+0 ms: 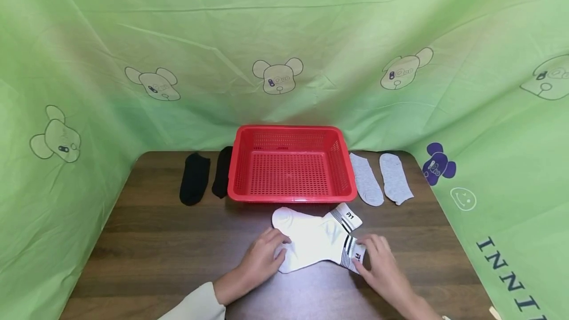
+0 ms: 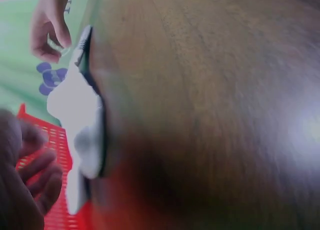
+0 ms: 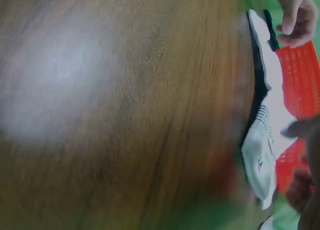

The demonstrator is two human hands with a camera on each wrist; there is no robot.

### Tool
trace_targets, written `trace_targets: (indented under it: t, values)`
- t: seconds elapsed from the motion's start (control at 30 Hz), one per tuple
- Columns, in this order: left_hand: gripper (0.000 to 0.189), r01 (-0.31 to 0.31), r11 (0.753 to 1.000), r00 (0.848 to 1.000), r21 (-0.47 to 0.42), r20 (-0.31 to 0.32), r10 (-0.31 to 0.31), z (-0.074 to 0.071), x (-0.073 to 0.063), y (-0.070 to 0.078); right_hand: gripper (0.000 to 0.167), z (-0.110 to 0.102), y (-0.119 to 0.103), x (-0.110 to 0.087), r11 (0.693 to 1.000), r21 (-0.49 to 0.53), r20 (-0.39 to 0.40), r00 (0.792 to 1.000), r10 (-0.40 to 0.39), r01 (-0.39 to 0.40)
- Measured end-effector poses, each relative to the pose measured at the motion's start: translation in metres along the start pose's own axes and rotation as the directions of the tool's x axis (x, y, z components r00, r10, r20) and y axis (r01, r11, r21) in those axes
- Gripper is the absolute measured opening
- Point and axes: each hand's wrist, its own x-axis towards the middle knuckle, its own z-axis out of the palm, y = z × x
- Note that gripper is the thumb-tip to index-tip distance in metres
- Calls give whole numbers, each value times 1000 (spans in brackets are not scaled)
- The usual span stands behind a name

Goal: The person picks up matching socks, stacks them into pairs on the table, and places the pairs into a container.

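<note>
Head, table: a brown wood-grain top, glaring white near the white socks.
Head, cloth: green cloth with bear prints hangs behind and along both sides; a purple bear is at 2 o'clock from the white socks.
Head, white socks: mid-table, flat and overlapping, toes toward 9 o'clock, striped cuffs toward 3.
Head, around them: red basket at 12, black socks at 10, grey socks at 1 to 2.
Head, left hand: at 9 o'clock, fingers loosely bent over the toes, released; pale sleeve at 8.
Head, right hand: between 3 and 4, thumb and fingers spread at the near cuff, grasping nothing.
Left wrist, table: fills the right side, blurred; cloth at 10, basket at 8.
Left wrist, hands: left at 8, fingers relaxed, apart from the white socks; right at 10, fingers curved, just beside a cuff.
Right wrist, table: fills the left; white socks at 3, basket beyond.
Right wrist, hands: left at 2, near the toes; right between 3 and 4, dark and blurred.
</note>
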Motion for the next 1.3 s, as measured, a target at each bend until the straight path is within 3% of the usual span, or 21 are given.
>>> trace_targets:
  t: [0.07,0.17,0.27,0.33,0.53,0.63,0.73,0.83,0.93,1.03,1.17,1.3]
  values:
    - [25,-115,993,987,37,115,110,-8,-4,0,54,-2,-3,0,995,11,56,993,-104,103]
    - [33,-268,959,929,89,289,233,-16,-9,0,61,-2,-8,-2,982,-5,142,972,-186,189]
    - [33,-372,921,876,119,374,306,-18,-13,-2,62,1,-11,-5,974,-39,195,958,-210,222]
    - [31,-420,895,860,147,380,341,-16,-15,-3,61,3,-12,-7,970,-57,209,952,-222,238]
    - [27,-502,829,838,246,377,395,-11,-15,-5,55,6,-9,-6,945,-87,216,932,-290,314]
    - [26,-547,777,817,312,399,416,-9,-14,-5,42,6,-8,-5,931,-111,217,922,-319,348]
    - [23,-586,710,803,390,391,449,-7,-15,-6,54,8,-7,-3,923,-131,180,924,-338,363]
    - [25,-601,673,799,431,351,489,-6,-16,-8,56,9,-6,-2,924,-129,136,929,-344,361]
    - [30,-604,671,797,429,300,525,-8,-18,-12,55,8,-5,1,923,-129,100,931,-351,362]
    - [33,-595,695,799,403,207,565,-10,-18,-15,52,2,-3,5,930,-106,48,936,-349,352]
    - [45,-562,749,799,351,-5,601,-12,-13,-16,44,-9,0,17,938,-65,-80,936,-344,339]
    - [36,-537,814,783,222,-227,579,-17,-3,-14,38,-20,0,27,939,-15,-190,921,-340,344]
